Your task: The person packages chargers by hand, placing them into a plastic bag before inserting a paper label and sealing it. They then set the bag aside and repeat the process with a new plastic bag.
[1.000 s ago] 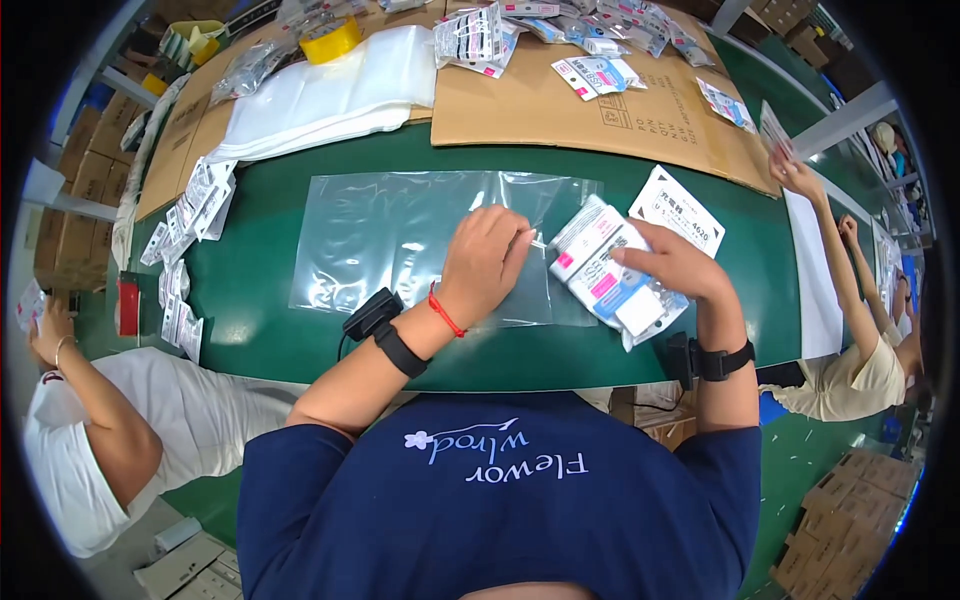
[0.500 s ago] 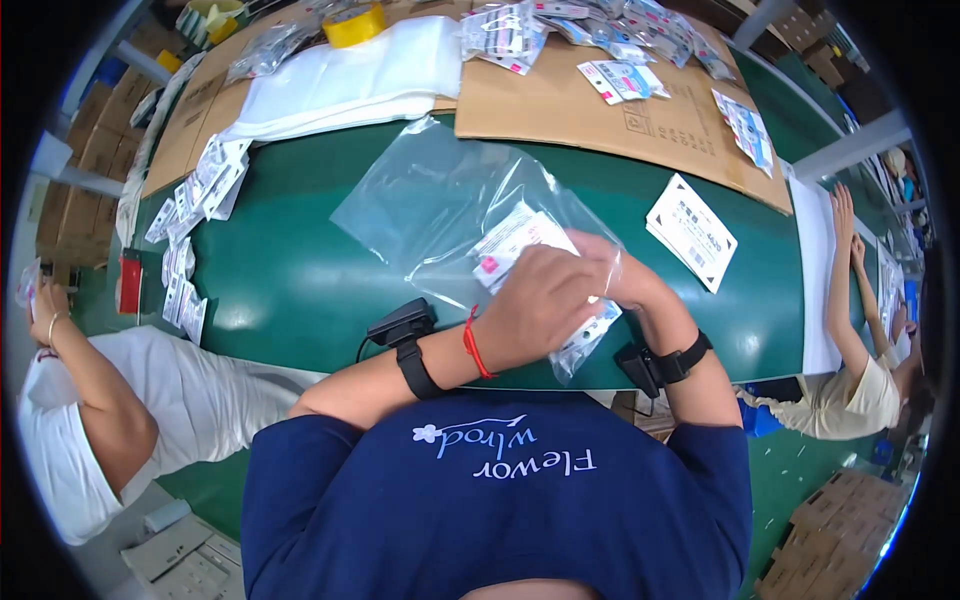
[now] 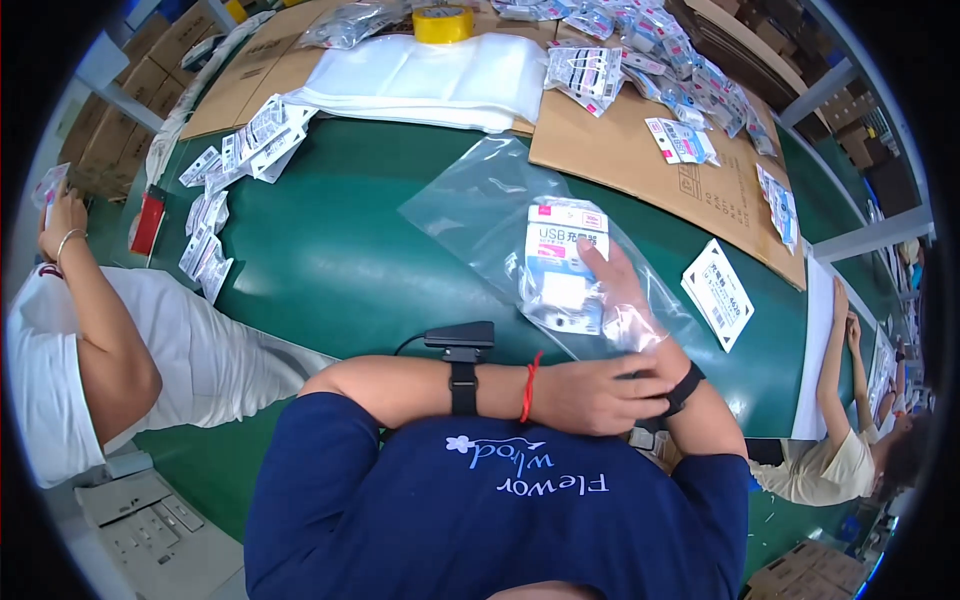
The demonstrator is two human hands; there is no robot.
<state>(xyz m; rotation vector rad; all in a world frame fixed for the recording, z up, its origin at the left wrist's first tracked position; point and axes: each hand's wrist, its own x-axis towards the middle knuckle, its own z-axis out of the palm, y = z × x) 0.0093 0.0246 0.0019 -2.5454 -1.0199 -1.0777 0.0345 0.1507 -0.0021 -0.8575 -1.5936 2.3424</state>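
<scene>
White-and-blue packet (image 3: 565,262), now inside the clear bag (image 3: 485,205), just above the table! Printed face up, long axis running nearly straight away from the body, header end pointing to the far side, leaning a touch right. Right hand (image 3: 620,285) firmly on it, thumb across the front, with clear film around both hand and packet. Left hand (image 3: 605,392) close to the body, curled beside the right wrist; perhaps at the bag's mouth, but cannot tell through such glossy film how tight that grip.

Underneath, a green table (image 3: 370,240). Over to the right, a white card (image 3: 718,295); beyond, brown cardboard (image 3: 600,150) with a heap of similar packets (image 3: 665,50). Top middle, a yellow tape roll (image 3: 443,25) and a stack of clear bags (image 3: 420,80); along the left, a row of small packets (image 3: 210,240). On either side, co-workers, one in white (image 3: 100,370), one in cream (image 3: 835,465).

And compared with half a second ago: packet swung from an angle to nearly straight, face far better exposed, left hand drawn back off it toward the right wrist.
</scene>
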